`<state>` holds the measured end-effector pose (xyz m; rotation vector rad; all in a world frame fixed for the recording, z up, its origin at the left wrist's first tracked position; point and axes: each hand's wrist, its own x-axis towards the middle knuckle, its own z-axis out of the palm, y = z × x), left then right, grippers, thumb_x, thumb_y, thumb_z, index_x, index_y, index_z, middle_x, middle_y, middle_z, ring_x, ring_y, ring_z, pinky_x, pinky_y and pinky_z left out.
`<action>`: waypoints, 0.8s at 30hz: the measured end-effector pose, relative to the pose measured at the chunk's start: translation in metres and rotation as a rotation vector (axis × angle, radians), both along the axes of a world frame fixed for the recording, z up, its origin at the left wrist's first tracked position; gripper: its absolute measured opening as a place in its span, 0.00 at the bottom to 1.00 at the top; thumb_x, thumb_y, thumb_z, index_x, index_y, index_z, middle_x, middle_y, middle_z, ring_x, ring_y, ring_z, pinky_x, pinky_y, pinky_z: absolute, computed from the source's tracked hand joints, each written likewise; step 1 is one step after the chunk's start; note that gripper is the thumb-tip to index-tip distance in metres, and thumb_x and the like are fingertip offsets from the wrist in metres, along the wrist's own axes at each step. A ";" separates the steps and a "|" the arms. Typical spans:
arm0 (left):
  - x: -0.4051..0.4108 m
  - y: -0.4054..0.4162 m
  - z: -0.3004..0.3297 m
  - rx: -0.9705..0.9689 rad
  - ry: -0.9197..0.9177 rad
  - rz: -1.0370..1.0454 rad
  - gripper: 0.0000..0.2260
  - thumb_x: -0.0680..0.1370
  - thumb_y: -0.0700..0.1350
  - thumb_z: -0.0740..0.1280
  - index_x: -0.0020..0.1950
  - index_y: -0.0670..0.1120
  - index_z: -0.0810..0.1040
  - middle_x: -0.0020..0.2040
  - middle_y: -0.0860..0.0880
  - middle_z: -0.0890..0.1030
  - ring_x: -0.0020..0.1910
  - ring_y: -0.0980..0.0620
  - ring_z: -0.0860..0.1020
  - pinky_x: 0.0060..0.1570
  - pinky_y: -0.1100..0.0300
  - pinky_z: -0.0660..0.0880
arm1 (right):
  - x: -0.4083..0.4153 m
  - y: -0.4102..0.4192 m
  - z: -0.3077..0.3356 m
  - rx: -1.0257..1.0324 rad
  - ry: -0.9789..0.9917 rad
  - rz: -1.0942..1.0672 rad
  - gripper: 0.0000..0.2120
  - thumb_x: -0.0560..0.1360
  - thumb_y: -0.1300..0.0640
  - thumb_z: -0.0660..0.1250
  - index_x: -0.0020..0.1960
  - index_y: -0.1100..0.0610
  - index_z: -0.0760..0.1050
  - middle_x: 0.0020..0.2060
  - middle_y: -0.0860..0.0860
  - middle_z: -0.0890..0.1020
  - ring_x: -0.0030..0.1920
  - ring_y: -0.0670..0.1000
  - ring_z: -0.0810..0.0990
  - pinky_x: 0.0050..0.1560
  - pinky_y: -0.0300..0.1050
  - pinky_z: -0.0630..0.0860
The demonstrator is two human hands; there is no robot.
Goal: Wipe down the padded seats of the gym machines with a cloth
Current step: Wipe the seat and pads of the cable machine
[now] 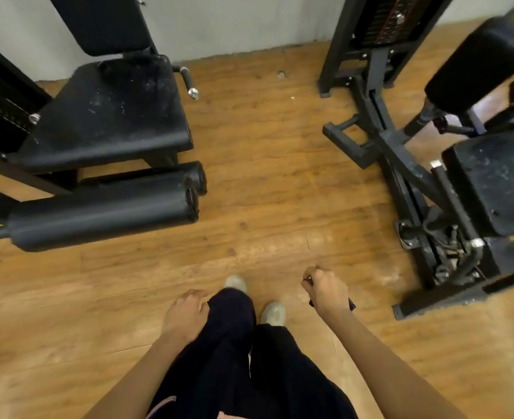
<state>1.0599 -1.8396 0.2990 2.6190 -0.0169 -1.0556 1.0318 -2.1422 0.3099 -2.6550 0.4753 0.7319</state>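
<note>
Cloth (pixel 351 304), dark and mostly hidden, sits bunched in the right hand (pixel 328 293), whose fingers curl around it; the left hand (pixel 186 313) hangs loosely curled beside the trouser leg, holding nothing. From the right hand, the right machine's seat (pixel 497 182) lies ahead and to the right, its long side running away from the person. That seat is nearer this hand than the left machine's seat (pixel 107 116), which lies well across the floor.

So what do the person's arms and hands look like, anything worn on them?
Both forearms are bare, with no sleeves in view. The left hand and right hand show no gloves, rings, watch or wristbands. Below them, the person wears dark trousers and pale shoes.
</note>
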 end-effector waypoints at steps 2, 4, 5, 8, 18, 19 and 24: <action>0.022 -0.016 -0.003 -0.006 0.012 0.016 0.18 0.83 0.43 0.57 0.73 0.47 0.73 0.72 0.49 0.73 0.71 0.49 0.71 0.69 0.57 0.67 | 0.040 -0.013 -0.001 0.005 -0.023 0.053 0.08 0.81 0.55 0.62 0.54 0.56 0.78 0.55 0.51 0.75 0.53 0.55 0.78 0.39 0.43 0.67; 0.050 -0.034 -0.007 -0.014 0.005 0.024 0.18 0.83 0.43 0.57 0.72 0.47 0.73 0.72 0.49 0.74 0.70 0.49 0.72 0.68 0.58 0.67 | 0.078 -0.024 -0.004 -0.002 -0.027 0.088 0.08 0.81 0.55 0.61 0.54 0.56 0.77 0.56 0.51 0.74 0.54 0.55 0.78 0.39 0.44 0.68; 0.067 -0.043 -0.009 -0.026 -0.002 0.029 0.18 0.83 0.43 0.57 0.72 0.47 0.74 0.71 0.50 0.74 0.69 0.49 0.73 0.67 0.58 0.68 | 0.094 -0.030 -0.006 -0.008 -0.019 0.094 0.08 0.81 0.55 0.61 0.54 0.56 0.77 0.56 0.51 0.74 0.56 0.54 0.77 0.40 0.44 0.70; 0.127 -0.068 -0.014 -0.064 -0.033 0.017 0.17 0.83 0.45 0.58 0.71 0.50 0.74 0.70 0.51 0.75 0.68 0.50 0.74 0.65 0.57 0.70 | 0.138 -0.048 -0.012 -0.043 0.019 0.081 0.08 0.81 0.58 0.60 0.54 0.56 0.78 0.55 0.51 0.75 0.55 0.54 0.77 0.40 0.45 0.74; 0.316 -0.131 0.011 -0.145 -0.089 -0.033 0.17 0.84 0.43 0.56 0.71 0.47 0.74 0.70 0.49 0.75 0.67 0.49 0.74 0.64 0.57 0.70 | 0.244 -0.131 -0.010 -0.138 0.144 0.002 0.07 0.79 0.58 0.62 0.50 0.54 0.78 0.49 0.48 0.75 0.45 0.50 0.78 0.41 0.46 0.78; 0.330 -0.134 0.012 -0.152 -0.088 -0.006 0.17 0.84 0.43 0.57 0.72 0.47 0.73 0.70 0.49 0.75 0.67 0.49 0.74 0.64 0.57 0.70 | 0.257 -0.138 -0.011 -0.142 0.159 0.018 0.07 0.79 0.58 0.61 0.50 0.53 0.78 0.49 0.48 0.74 0.45 0.49 0.78 0.41 0.46 0.78; 0.386 -0.147 0.002 -0.124 -0.066 0.145 0.16 0.83 0.43 0.58 0.69 0.46 0.76 0.67 0.49 0.76 0.66 0.47 0.74 0.64 0.54 0.72 | 0.352 -0.167 -0.021 -0.142 0.198 0.161 0.07 0.79 0.59 0.61 0.49 0.53 0.77 0.50 0.49 0.75 0.48 0.51 0.79 0.45 0.47 0.79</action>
